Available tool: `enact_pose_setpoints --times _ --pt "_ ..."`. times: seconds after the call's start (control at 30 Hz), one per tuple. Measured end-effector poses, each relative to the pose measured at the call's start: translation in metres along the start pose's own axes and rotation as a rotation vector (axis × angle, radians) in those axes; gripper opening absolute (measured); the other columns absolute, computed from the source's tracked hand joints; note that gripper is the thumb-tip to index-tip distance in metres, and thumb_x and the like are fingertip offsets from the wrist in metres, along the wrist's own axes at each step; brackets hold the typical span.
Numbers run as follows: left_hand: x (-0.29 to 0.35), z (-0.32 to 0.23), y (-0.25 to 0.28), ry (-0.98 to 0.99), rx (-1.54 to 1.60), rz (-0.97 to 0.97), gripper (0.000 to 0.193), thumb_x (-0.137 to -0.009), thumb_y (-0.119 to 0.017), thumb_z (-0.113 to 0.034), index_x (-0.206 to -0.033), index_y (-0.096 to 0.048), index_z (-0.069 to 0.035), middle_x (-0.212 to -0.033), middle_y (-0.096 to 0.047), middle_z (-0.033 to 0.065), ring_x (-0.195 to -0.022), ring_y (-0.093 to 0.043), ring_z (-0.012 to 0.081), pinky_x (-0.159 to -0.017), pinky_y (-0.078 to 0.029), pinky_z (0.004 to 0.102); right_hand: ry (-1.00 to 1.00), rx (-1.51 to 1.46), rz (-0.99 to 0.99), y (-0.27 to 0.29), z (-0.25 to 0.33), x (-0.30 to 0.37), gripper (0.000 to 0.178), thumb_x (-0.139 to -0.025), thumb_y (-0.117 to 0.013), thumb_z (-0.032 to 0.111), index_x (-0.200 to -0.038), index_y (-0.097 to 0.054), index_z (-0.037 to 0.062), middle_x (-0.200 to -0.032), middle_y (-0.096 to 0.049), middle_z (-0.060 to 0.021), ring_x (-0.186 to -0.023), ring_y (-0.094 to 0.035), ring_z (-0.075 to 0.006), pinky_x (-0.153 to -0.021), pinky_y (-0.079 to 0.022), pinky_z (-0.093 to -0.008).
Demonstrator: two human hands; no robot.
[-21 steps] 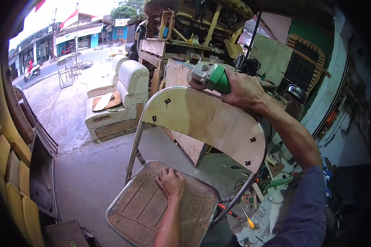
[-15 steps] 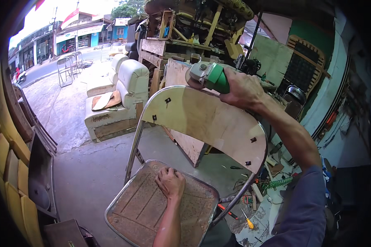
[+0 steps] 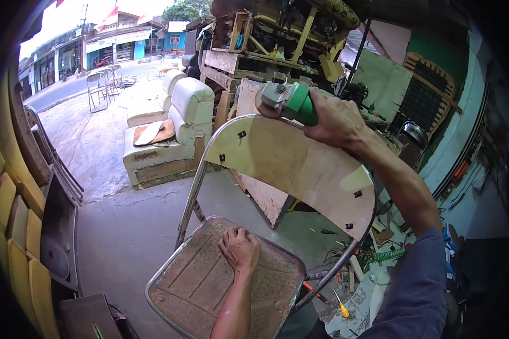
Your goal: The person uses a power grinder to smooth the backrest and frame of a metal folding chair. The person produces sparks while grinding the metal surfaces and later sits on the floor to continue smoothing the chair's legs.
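My right hand (image 3: 338, 121) is wrapped around the green body of an angle grinder (image 3: 301, 105). The grinder's disc (image 3: 263, 101) is at the top rim of a metal chair frame (image 3: 190, 204); whether it touches the tube I cannot tell. Inside the bent tube sits a plywood backrest (image 3: 285, 155) with several small dark metal fittings near its two ends. My left hand (image 3: 240, 248) rests on the rusty chair seat (image 3: 189, 285), fingers bent and apart, with nothing in it.
A worn cream armchair (image 3: 189, 107) stands beyond the chair, before stacked wooden frames (image 3: 220, 62). On the floor at right lie a yellow-handled screwdriver (image 3: 344, 309), a coiled green hose (image 3: 387, 256) and scraps. Yellow cushions (image 3: 39, 282) line the left side.
The view has shifted, so the chair appears farther right. Against the chair's rim, the grinder in my right hand has moved slightly left. My left hand stays on the seat.
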State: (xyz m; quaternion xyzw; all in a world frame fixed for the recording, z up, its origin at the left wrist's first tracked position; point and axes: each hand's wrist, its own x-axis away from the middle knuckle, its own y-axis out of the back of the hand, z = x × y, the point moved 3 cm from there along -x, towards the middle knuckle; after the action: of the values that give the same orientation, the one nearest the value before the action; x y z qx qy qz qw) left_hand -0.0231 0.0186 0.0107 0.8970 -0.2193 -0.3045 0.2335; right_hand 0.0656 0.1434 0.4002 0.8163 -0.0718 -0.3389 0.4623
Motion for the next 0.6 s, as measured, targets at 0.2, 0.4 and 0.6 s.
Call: enact_pose_setpoints --times 0.2,0.4,0.6 --pt "-0.001 -0.001 0.004 0.013 0.005 -0.013 0.019 -0.081 -0.068 -0.019 -0.093 -0.075 -0.006 -0.11 -0.067 0.0103 -0.115 -0.059 0.0289 -0.104 -0.039 0.0461 0.06 -0.012 -0.053 -0.004 0.006 -0.01 0.06 -0.074 -0.076 0.029 -0.121 -0.053 0.0006 -0.099 -0.072 -0.0245 -0.09 -0.072 -0.0425 -0.079 -0.057 -0.0519" --pt "0.002 -0.001 -0.003 0.0 0.033 -0.021 0.018 -0.08 -0.068 -0.017 -0.092 -0.075 -0.006 -0.11 -0.067 0.0104 -0.115 -0.058 0.0292 -0.103 -0.038 0.0464 0.091 0.003 -0.045 -0.01 0.013 -0.016 0.059 -0.073 -0.077 0.029 -0.119 -0.052 0.0004 -0.096 -0.072 -0.0248 -0.087 -0.073 -0.0428 -0.077 -0.057 -0.0521" --pt "0.0 0.001 -0.001 0.0 0.023 -0.02 0.018 -0.079 -0.067 -0.018 -0.092 -0.074 -0.006 -0.111 -0.066 0.0103 -0.115 -0.058 0.029 -0.103 -0.038 0.0466 0.149 -0.011 -0.051 -0.015 0.026 -0.032 0.058 -0.074 -0.075 0.03 -0.119 -0.053 0.0001 -0.094 -0.072 -0.0234 -0.084 -0.073 -0.0414 -0.074 -0.058 -0.0526"
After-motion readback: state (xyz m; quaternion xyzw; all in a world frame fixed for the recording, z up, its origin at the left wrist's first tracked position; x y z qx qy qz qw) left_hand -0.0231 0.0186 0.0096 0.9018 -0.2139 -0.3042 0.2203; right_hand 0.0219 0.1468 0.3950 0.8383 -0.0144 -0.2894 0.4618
